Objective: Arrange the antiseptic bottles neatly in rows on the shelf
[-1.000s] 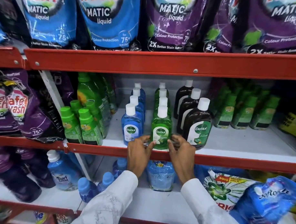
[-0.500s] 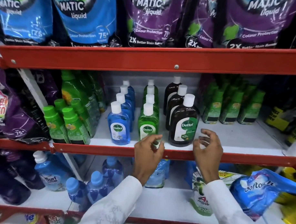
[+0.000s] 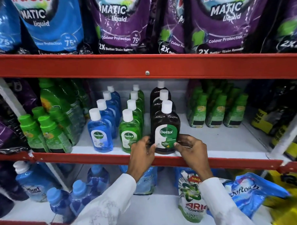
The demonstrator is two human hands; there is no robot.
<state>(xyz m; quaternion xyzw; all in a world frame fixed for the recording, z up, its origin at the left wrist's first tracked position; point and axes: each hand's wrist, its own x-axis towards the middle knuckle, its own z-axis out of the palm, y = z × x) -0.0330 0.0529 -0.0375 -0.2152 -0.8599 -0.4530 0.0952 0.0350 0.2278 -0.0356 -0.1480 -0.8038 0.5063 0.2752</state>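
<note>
**Squaring the brown row**

While both hands bracket the front brown bottle (image 3: pixel 165 128), noted as follows, largest first.

Middle shelf (image 3: pixel 219 141), white deck with red front lip. Three rows running front to back near its centre: blue bottles (image 3: pixel 99 136) on the left, green bottles (image 3: pixel 129 135) in the middle, brown on the right. Blue and green rows look straight and close together. Bare deck to the right of the brown row, then a block of green-capped bottles (image 3: pixel 215 113) further right.

Step in hand, by judgement: straightening the front brown bottle, label forward, at the shelf edge. Blue and green rows appear done.

Next move probably calls for a small nudge or twist to line it up with the two behind and level with the neighbouring fronts, kept short of the lip.

Grip: left hand (image 3: pixel 143 154) curled against the bottle's lower left side, right hand (image 3: pixel 192 151) against its lower right, fingertips (image 3: pixel 177 144) touching the label. Both partly closed around the bottle, pinching it between them. Bottle upright, base on the deck as far as can be told.
</note>
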